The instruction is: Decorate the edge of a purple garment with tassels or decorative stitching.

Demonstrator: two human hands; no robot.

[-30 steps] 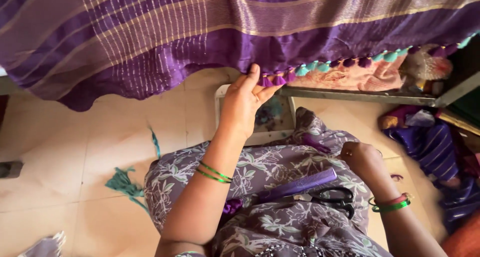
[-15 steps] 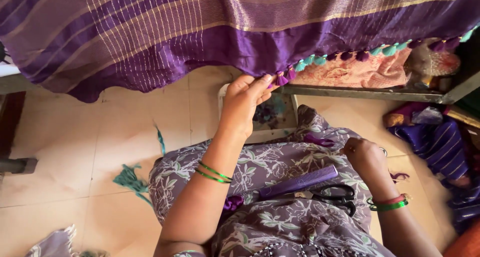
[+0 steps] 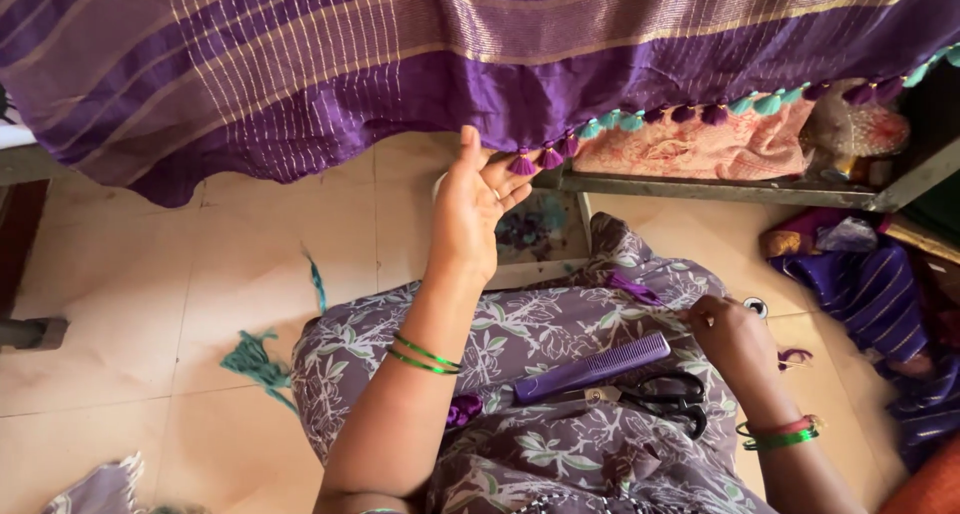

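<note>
A purple striped sari (image 3: 400, 64) hangs across the top, its hem lined with purple and teal tassels (image 3: 640, 119). My left hand (image 3: 470, 214) is raised to the hem, one fingertip touching the cloth just left of a purple tassel (image 3: 522, 162), the other fingers loosely curled. My right hand (image 3: 735, 339) rests on my lap in a closed fist, with the fingers pinched together; what they pinch is too small to tell. A purple comb (image 3: 595, 366) and black scissors (image 3: 660, 394) lie on my patterned lap, beside my right hand.
A shallow tray (image 3: 540, 264) with thread scraps sits on the tiled floor ahead of my knees. Teal thread (image 3: 255, 359) lies on the floor to the left. A low shelf (image 3: 700, 186) with pink cloth is behind it. Folded purple fabric (image 3: 860, 284) lies at right.
My left hand has slid left along the hem and let its fingers loosen off the tassels it pinched. My right hand stays on the lap.
</note>
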